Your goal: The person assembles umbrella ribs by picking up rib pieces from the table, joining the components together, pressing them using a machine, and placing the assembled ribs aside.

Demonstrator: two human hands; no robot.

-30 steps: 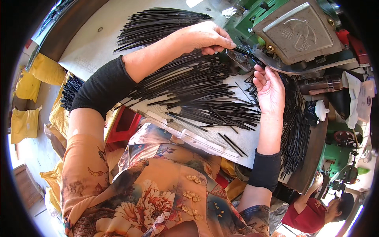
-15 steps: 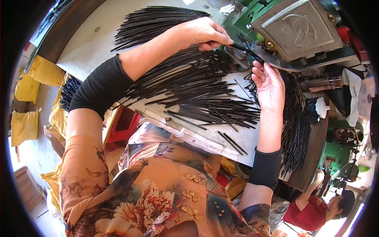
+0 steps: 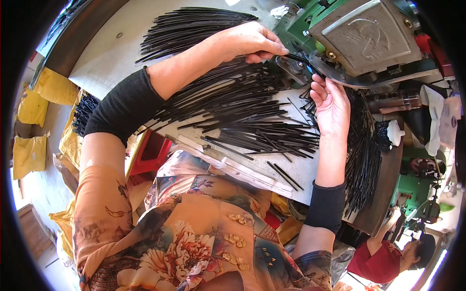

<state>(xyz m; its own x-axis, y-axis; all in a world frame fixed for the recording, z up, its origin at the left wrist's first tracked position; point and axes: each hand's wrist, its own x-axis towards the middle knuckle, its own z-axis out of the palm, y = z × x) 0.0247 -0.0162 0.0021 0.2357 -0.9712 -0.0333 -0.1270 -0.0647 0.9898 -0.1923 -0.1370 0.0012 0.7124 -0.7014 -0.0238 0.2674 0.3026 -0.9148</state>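
Observation:
At the green machine my left hand (image 3: 258, 42) is closed, thumb and forefinger pinching the end of a thin black strip (image 3: 302, 60). This strip slants down to the right, toward my right hand (image 3: 332, 104), which is turned palm up with its fingertips closed at the strip's lower end. The exact grip there is partly hidden. Below and between my hands, many loose black strips (image 3: 228, 92) lie fanned over the pale worktop (image 3: 104, 58). Another dense heap of strips (image 3: 359, 155) lies under and beyond my right forearm.
A grey metal machine cover (image 3: 366, 39) with a raised emblem overhangs my right hand. A separate bundle of strips (image 3: 194, 29) lies behind my left forearm. A red stool (image 3: 151, 153) stands below the worktop's near edge. Another person in a red top (image 3: 376, 262) sits at lower right.
Both hands stay almost in place at the machine. The strip between them has shifted slightly, and its lower end now shows thinner above my right fingertips. The other person's arm has moved a little.

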